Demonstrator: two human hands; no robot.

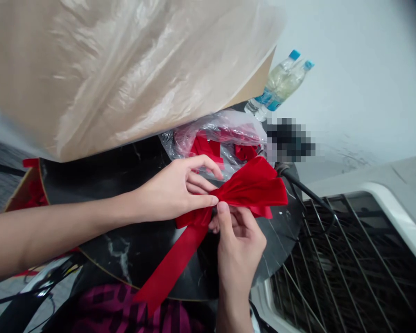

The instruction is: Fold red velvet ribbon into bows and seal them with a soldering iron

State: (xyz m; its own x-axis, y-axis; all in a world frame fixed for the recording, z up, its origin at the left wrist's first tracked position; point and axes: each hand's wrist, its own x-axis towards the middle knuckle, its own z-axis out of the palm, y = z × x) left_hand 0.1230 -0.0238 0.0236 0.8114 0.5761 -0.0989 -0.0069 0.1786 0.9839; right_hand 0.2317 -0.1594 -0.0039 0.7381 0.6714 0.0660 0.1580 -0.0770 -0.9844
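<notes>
A red ribbon bow (pixel 254 185) is held above the dark round table (pixel 125 252), its loops fanned out to the right and one long tail hanging toward my lap. My left hand (pixel 180 189) pinches the bow's gathered middle between thumb and fingers, with the index finger arched above it. From below, my right hand (pixel 241 236) also pinches at the middle, its thumb beside the left thumb and its fingers curled behind the ribbon. Just beyond the hands lies a clear plastic bag (pixel 253 122) with red ribbon pieces in it.
A large carton (pixel 253 83) under plastic film (pixel 125 69) takes up the far left. Two water bottles (pixel 280 85) stand by the wall. At right is a white-framed unit with a black grille (pixel 329 259). A black cable (pixel 308 189) runs near the table's right edge.
</notes>
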